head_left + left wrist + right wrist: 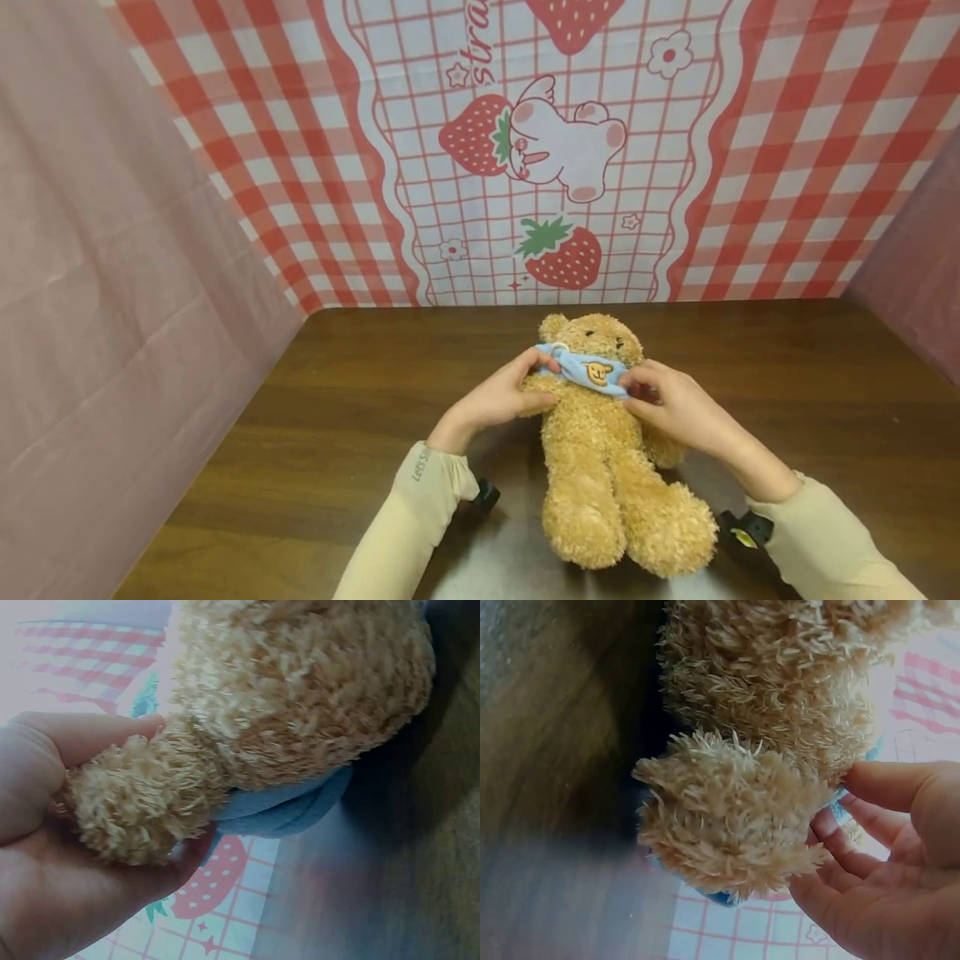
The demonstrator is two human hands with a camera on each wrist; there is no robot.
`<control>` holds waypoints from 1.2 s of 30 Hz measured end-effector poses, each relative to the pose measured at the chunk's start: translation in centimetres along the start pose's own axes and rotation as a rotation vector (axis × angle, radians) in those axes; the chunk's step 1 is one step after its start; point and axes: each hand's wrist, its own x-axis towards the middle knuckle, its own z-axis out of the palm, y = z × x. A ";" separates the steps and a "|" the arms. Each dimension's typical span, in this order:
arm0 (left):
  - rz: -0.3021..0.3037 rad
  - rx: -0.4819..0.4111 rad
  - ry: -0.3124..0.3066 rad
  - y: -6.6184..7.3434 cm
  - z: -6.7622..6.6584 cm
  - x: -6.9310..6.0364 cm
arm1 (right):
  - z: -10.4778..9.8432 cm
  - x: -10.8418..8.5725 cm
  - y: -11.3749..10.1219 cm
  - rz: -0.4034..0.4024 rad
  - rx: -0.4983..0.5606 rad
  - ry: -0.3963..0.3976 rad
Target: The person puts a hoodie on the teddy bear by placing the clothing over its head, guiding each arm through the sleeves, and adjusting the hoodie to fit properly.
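Note:
A tan plush bear (pixel 592 442) lies on its back, its head toward the patterned cloth. Around its neck is a light blue bib (pixel 596 371) with a small animal face on it. The left hand (pixel 502 396) has its fingertips at the bib's left end; in the left wrist view, that hand (pixel 67 847) is curled round the bear's arm (pixel 150 799), with blue cloth (pixel 289 802) beyond. The right hand (pixel 678 408) pinches the bib's right edge. In the right wrist view the right hand's (pixel 885 855) fingers touch blue fabric beside the bear's arm (pixel 727 817), partly hidden by fur.
The brown wooden table (pixel 315 433) extends on both sides of the bear. Behind it hangs a red and white checked cloth (pixel 795 167) with strawberries, and a pink curtain (pixel 135 275) hangs on the left. Dark wrist devices (pixel 746 529) sit near the sleeves.

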 end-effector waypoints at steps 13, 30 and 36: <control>-0.022 0.134 0.243 -0.5 1.0 0.9 | 0.8 0.2 0.0 0.024 0.048 -0.006; -0.198 0.279 0.552 -1.0 1.1 1.2 | 1.9 0.0 0.0 -0.099 0.193 -0.152; -0.136 0.109 0.238 -1.6 -0.6 0.2 | 2.9 0.1 0.1 -0.030 0.076 -0.063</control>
